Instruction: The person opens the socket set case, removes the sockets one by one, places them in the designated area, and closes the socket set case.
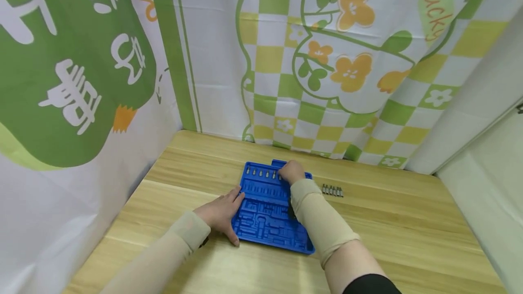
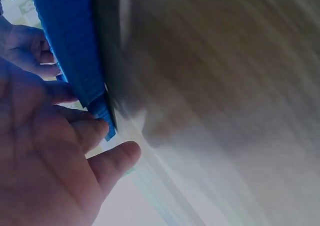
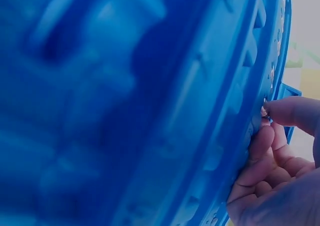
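Observation:
A blue moulded tool tray (image 1: 265, 214) lies flat on the wooden table (image 1: 392, 230). Along its far edge stands a row of small metal bits (image 1: 260, 173). My left hand (image 1: 224, 210) rests flat against the tray's left edge with straight fingers; the left wrist view shows the palm (image 2: 60, 156) beside the blue tray rim (image 2: 75, 55). My right hand (image 1: 289, 172) is at the tray's far edge with its fingers curled. In the right wrist view its fingertips (image 3: 272, 113) pinch a small metal bit (image 3: 263, 110) against the tray (image 3: 150, 105).
Several loose metal bits (image 1: 332, 190) lie in a short row on the table, right of the tray. Patterned green and white cloth walls (image 1: 327, 67) close in the table at the back and left. A pale wall (image 1: 482, 149) stands at the right.

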